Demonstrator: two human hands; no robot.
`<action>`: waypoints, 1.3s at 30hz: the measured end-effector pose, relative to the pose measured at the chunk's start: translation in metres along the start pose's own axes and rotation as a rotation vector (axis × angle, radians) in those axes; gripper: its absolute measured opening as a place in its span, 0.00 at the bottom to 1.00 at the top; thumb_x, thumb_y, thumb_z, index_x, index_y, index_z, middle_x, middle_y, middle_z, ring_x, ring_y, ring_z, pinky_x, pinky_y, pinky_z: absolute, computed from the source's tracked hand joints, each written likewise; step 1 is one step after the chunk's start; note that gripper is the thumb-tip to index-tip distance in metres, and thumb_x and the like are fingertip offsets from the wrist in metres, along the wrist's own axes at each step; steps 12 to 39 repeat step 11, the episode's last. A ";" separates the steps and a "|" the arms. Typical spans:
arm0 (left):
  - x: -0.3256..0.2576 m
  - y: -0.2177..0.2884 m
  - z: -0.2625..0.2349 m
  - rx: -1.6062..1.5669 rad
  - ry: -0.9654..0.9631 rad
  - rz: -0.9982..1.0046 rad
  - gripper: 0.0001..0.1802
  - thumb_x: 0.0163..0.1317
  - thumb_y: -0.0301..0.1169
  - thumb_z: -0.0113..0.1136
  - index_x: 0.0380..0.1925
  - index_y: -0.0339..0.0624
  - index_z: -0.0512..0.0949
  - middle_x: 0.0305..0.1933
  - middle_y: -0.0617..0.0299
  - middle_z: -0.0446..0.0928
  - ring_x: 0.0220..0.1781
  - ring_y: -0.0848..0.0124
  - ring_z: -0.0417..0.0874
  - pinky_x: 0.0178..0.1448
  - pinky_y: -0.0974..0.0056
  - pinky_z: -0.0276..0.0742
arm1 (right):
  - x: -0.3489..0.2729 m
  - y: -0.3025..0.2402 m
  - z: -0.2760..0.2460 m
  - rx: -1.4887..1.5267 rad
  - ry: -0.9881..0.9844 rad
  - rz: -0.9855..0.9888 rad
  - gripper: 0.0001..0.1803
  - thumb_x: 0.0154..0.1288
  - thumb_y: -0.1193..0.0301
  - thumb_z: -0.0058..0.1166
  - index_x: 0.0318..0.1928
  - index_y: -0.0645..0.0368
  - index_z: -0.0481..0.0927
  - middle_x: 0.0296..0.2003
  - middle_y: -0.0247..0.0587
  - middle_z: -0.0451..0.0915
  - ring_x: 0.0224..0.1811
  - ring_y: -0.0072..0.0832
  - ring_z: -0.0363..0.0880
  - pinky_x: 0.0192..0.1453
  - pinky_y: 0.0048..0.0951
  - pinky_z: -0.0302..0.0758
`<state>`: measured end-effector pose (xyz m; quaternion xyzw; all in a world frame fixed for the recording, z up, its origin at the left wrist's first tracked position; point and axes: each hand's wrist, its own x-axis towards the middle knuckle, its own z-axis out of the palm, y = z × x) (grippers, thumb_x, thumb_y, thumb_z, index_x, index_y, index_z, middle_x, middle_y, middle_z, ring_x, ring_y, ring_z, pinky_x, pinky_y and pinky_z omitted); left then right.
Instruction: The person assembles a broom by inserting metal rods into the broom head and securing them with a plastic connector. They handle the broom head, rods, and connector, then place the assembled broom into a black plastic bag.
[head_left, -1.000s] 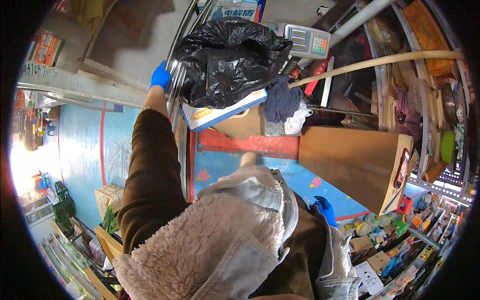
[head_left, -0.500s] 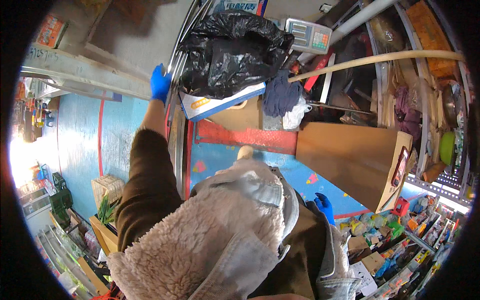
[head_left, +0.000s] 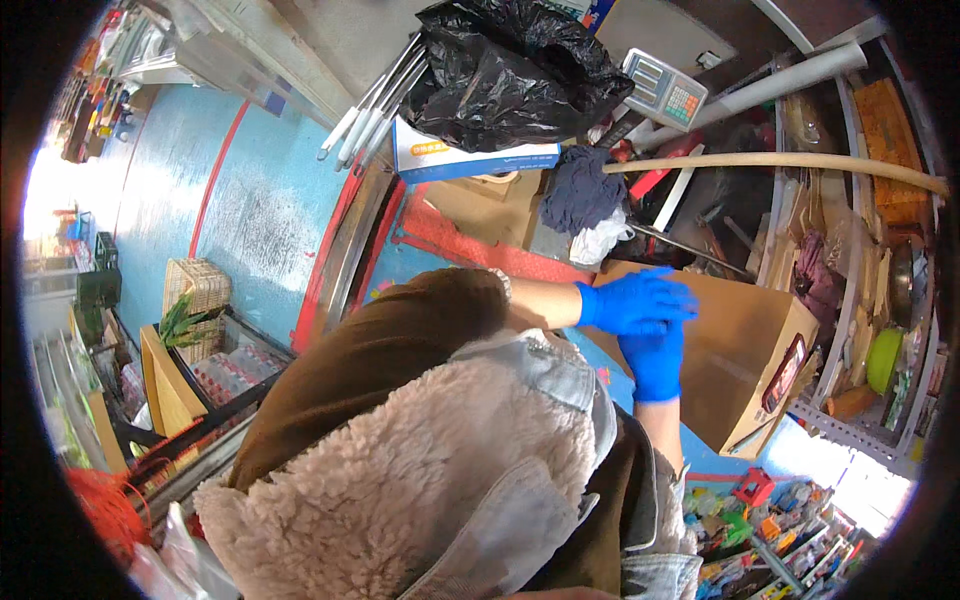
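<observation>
Cardboard box: large, brown, closed; sits at centre-right on the red-and-blue counter, tilted, 1 corner toward the lower right; dark printed patch on its right side face.
L hand: blue glove, reaching across from the brown sleeve; lies over the box's top-left edge, fingers stretched toward the right, not curled round anything I can see.
R hand: blue glove, comes up from below, just under the L hand and touching it; glove overlaps glove in front of the box. Grip: can't tell whether fingers pinch anything, they're hidden by the L hand.
Both hands: pressed together at the box's near-left face, in contact w/ each other; whether they touch the box, can't tell.
Clothing: fleece-lined jacket fills the lower middle of the view.
Behind box: black plastic bag on top of a flat white-and-blue carton; dark blue cloth and a white crumpled bag just beside it.
Scale: digital weighing scale w/ keypad, up top, right of the black bag.
Pole: long pale wooden pole running off to the right, above the box.
Left side: blue floor w/ red line; wicker basket and shelving w/ goods, well apart from the hands.
</observation>
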<state>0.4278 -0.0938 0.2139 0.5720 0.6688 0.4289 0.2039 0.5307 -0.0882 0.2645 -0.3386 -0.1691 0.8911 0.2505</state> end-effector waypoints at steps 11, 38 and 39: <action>-0.188 -0.248 0.032 -0.146 -0.839 -1.027 0.22 0.59 0.45 0.54 0.53 0.52 0.75 0.58 0.49 0.70 0.59 0.65 0.71 0.63 0.58 0.63 | -0.281 -0.170 -0.166 -0.601 0.242 -1.121 0.35 0.66 0.48 0.36 0.62 0.64 0.62 0.58 0.51 0.68 0.58 0.44 0.69 0.61 0.42 0.64; -0.188 -0.248 0.032 -0.146 -0.839 -1.027 0.22 0.59 0.45 0.54 0.53 0.52 0.75 0.58 0.49 0.70 0.59 0.65 0.71 0.63 0.58 0.63 | -0.281 -0.170 -0.166 -0.601 0.242 -1.121 0.35 0.66 0.48 0.36 0.62 0.64 0.62 0.58 0.51 0.68 0.58 0.44 0.69 0.61 0.42 0.64; -0.188 -0.248 0.032 -0.146 -0.839 -1.027 0.22 0.59 0.45 0.54 0.53 0.52 0.75 0.58 0.49 0.70 0.59 0.65 0.71 0.63 0.58 0.63 | -0.281 -0.170 -0.166 -0.601 0.242 -1.121 0.35 0.66 0.48 0.36 0.62 0.64 0.62 0.58 0.51 0.68 0.58 0.44 0.69 0.61 0.42 0.64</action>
